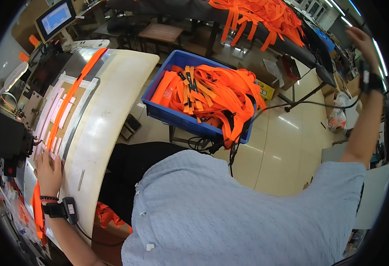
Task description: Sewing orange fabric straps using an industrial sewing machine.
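On the pale sewing table (114, 84) at the left, a long orange strap (70, 95) lies lengthwise over a flat template with pale strips (52, 113). My left hand (49, 173) rests on the near part of this strap, its fingers stretched forward and its thumb apart. The strap's tail shows again beyond my wrist at the table's left edge. At the far upper right, my right hand (364, 44) is raised well away from the table. Its fingers are extended, and I see nothing held in them.
A blue bin (185, 120) full of orange straps stands beyond my lap. Dark sewing machine parts (10, 135) and a screen (56, 18) line the left side. More orange straps (265, 20) drape over a dark bench at the back. A cable (305, 102) stretches to my right wrist.
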The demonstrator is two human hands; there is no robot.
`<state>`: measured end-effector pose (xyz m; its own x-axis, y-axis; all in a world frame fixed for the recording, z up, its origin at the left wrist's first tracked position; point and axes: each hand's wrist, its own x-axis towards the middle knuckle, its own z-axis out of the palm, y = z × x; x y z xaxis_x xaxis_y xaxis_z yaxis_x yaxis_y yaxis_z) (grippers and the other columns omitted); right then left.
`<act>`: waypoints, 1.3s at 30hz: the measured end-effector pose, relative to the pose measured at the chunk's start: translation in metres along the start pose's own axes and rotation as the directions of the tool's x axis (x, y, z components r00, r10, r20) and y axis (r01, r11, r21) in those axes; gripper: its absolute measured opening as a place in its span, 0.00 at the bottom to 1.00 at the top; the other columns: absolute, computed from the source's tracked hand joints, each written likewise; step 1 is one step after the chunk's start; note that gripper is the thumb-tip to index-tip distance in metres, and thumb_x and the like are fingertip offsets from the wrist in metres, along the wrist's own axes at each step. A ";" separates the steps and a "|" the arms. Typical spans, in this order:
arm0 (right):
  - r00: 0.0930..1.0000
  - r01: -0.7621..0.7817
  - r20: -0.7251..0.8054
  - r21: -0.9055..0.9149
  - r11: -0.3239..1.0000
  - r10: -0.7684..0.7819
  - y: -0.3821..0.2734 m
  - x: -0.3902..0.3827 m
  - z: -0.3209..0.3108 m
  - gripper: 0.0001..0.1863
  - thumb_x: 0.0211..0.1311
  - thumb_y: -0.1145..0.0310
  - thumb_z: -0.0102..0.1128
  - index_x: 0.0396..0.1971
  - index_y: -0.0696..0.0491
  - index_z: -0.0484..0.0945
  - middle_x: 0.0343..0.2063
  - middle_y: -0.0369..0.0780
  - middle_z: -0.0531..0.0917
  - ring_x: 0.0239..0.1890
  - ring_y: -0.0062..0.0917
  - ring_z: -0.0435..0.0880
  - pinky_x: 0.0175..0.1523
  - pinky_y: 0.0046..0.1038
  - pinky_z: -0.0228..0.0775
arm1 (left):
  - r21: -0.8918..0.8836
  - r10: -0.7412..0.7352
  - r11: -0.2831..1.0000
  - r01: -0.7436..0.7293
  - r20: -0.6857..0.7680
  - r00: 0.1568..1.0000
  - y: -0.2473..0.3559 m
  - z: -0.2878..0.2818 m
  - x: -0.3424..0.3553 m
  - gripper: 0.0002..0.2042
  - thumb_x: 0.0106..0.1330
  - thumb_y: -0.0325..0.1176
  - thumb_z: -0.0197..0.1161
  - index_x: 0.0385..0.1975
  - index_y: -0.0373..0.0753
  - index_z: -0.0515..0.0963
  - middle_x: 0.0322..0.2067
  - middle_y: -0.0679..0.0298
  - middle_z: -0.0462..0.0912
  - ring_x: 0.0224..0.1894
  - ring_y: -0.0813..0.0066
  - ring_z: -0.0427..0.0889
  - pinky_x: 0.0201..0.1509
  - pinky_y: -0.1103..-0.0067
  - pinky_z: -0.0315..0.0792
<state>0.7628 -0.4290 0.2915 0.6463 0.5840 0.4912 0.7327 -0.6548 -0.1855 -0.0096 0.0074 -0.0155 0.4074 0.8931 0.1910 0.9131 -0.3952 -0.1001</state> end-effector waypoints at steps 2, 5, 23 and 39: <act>0.909 0.041 0.374 0.359 0.933 -0.183 -0.055 -0.044 0.087 0.16 0.63 0.53 0.64 0.42 0.50 0.84 0.35 0.31 0.83 0.38 0.16 0.80 0.44 0.21 0.72 | 0.000 0.007 1.000 -0.007 -0.006 1.000 0.000 0.001 0.001 0.24 0.69 0.43 0.55 0.61 0.38 0.69 0.54 0.52 0.72 0.61 0.53 0.67 0.63 0.57 0.60; 0.460 0.039 0.723 0.563 0.825 -0.515 -0.135 -0.149 0.205 0.10 0.56 0.69 0.70 0.34 0.59 0.85 0.28 0.36 0.86 0.31 0.17 0.83 0.39 0.23 0.76 | -0.007 -0.007 1.000 0.007 0.014 1.000 0.002 0.000 0.003 0.23 0.69 0.43 0.55 0.60 0.38 0.70 0.52 0.53 0.72 0.60 0.54 0.68 0.62 0.57 0.61; 0.041 -0.296 0.922 0.379 0.877 -0.384 -0.158 -0.260 0.304 0.12 0.56 0.66 0.70 0.34 0.60 0.86 0.25 0.40 0.87 0.27 0.22 0.87 0.34 0.23 0.78 | -0.031 -0.010 0.999 0.011 0.039 0.999 0.002 0.000 0.004 0.23 0.69 0.44 0.56 0.59 0.38 0.71 0.51 0.53 0.73 0.58 0.53 0.70 0.60 0.57 0.62; 0.955 -0.190 -0.282 -0.347 0.918 0.091 0.079 -0.105 0.114 0.25 0.57 0.62 0.67 0.54 0.55 0.78 0.33 0.49 0.87 0.42 0.42 0.87 0.48 0.37 0.77 | -0.028 0.039 0.999 -0.040 -0.017 0.999 -0.006 0.012 0.007 0.23 0.69 0.42 0.56 0.60 0.38 0.70 0.50 0.53 0.72 0.58 0.53 0.69 0.60 0.58 0.63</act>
<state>0.7768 -0.4875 0.1285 0.6235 0.3628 0.6925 0.4760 -0.8789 0.0319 -0.0125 0.0182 -0.0253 0.4433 0.8729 0.2039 0.8962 -0.4364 -0.0800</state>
